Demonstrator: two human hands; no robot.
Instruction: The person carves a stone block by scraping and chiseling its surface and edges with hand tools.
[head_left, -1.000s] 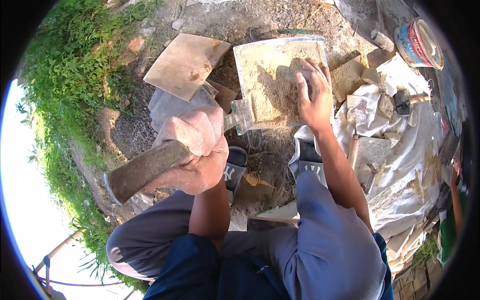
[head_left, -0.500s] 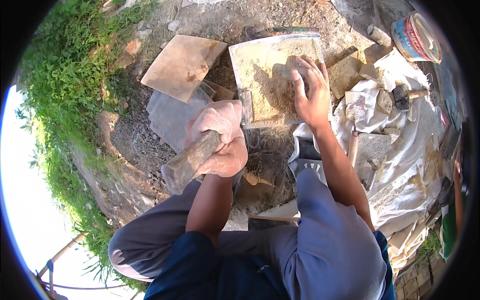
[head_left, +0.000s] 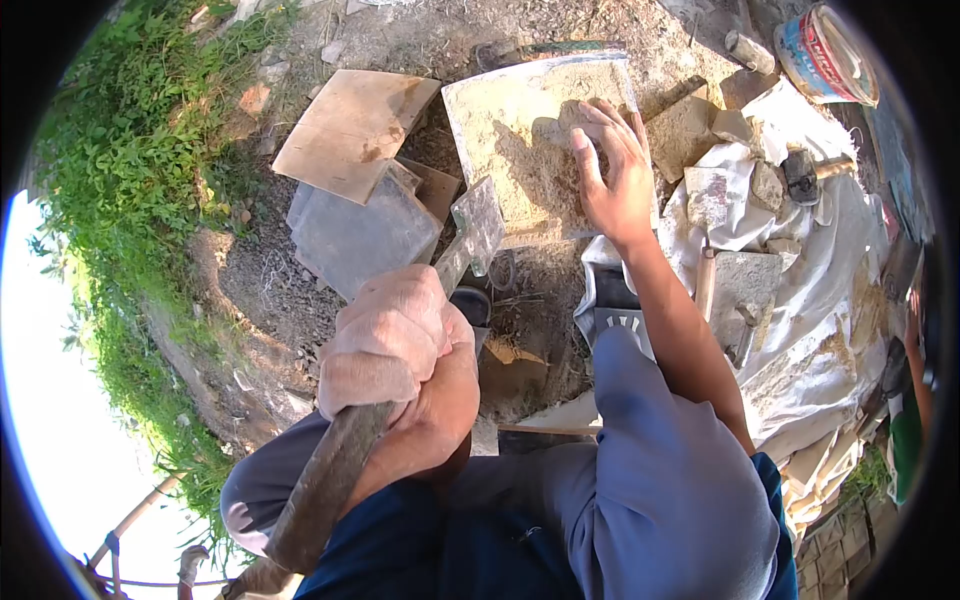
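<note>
One pale, rough-faced slab point(head_left: 525, 150) lies just beyond the person's two shoes point(head_left: 625, 322), with the right hand point(head_left: 615, 185) resting on its right part, fingers a little spread and not curled round anything. The left hand point(head_left: 400, 350) has a closed grip, wrapped about the wooden handle of one tool point(head_left: 335, 480); its flat metal head point(head_left: 480, 222) is by the slab's near left corner, and whether the two touch I cannot tell.

The slab looks stiff, fairly heavy and likely brittle at its edges, with a dusty, grainy top that should drag rather than slip; opposite edges, supported from beneath, seem the safest hold. The tool probably carries its weight in the head, so the handle suits a firm fist.

Counting the rest: one tan tile point(head_left: 355, 135) overlaps grey tiles point(head_left: 365, 240), at least two, layered so their number is unclear. To the right are one bucket point(head_left: 825, 55), one black-headed mallet point(head_left: 803, 178) and one white sheet point(head_left: 815, 300) bearing several stones point(head_left: 768, 188), too jumbled to count.
</note>
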